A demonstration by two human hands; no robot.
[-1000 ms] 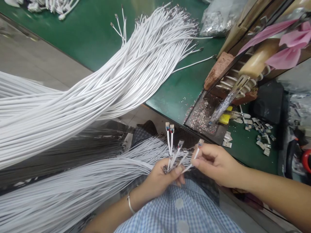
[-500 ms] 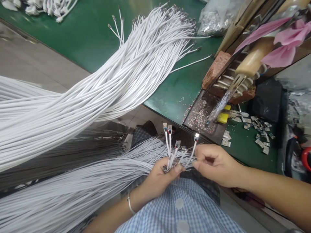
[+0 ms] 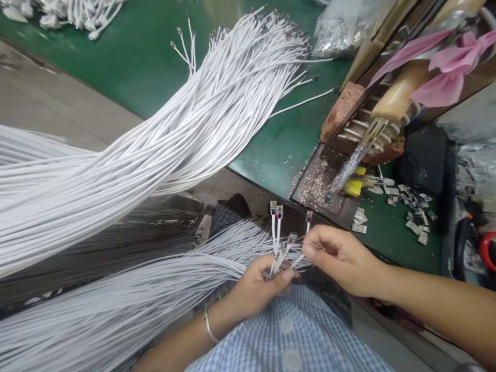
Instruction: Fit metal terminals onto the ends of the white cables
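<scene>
My left hand (image 3: 258, 287) is closed around several white cables (image 3: 277, 232), whose ends with small metal connectors (image 3: 273, 208) point upward. At its right, my right hand (image 3: 344, 258) pinches the end of another white cable (image 3: 297, 261) between thumb and index finger; the fingertips cover its tip. Just behind those fingers one more connector-tipped cable (image 3: 309, 219) stands up. A loose bundle of white cables (image 3: 186, 279) runs from the lower left toward my left hand. Over the bench edge lies a thicker bundle of white cables (image 3: 186, 124).
On the green bench (image 3: 267, 150) are a soldering iron (image 3: 358, 155) in a coil holder, a brick (image 3: 343, 111), a debris-covered plate (image 3: 315, 181) and scattered metal connector pieces (image 3: 418, 212). A plastic bag of metal parts (image 3: 341, 31) sits at the back. Pink cloth (image 3: 445, 72) hangs above the iron.
My right hand has moved slightly left and closed its fingertips on a cable end. The cables in my left hand have shifted a little to the right.
</scene>
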